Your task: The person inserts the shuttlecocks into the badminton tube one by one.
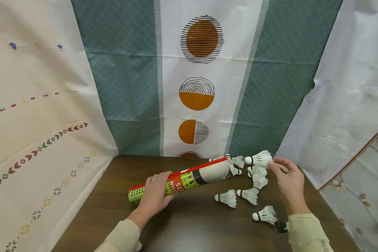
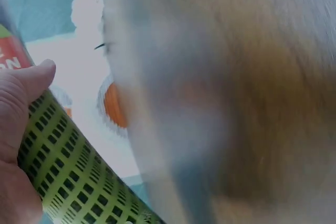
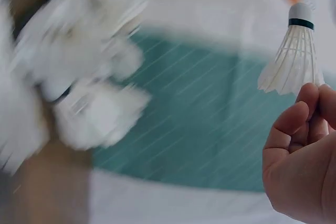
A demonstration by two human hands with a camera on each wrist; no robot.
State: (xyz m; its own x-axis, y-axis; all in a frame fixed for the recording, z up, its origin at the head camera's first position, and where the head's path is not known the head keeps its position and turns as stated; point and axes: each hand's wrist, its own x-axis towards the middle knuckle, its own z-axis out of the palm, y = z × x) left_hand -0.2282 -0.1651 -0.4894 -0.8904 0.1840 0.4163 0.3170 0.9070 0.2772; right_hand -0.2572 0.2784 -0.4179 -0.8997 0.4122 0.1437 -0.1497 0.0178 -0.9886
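My left hand grips a green and red shuttlecock tube, which is tilted with its pale end raised to the right. In the left wrist view the thumb lies along the tube's green checked side. With fingertips and thumb, my right hand pinches a white shuttlecock by its skirt edge. In the right wrist view that shuttlecock has its cork up, with a dark band. The held shuttlecock is to the right of the tube's raised end, apart from it.
Several loose shuttlecocks lie on the dark wooden table, among them one near the middle and one by the right sleeve. Some behind the tube are partly hidden. A patterned cloth hangs at the table's back edge.
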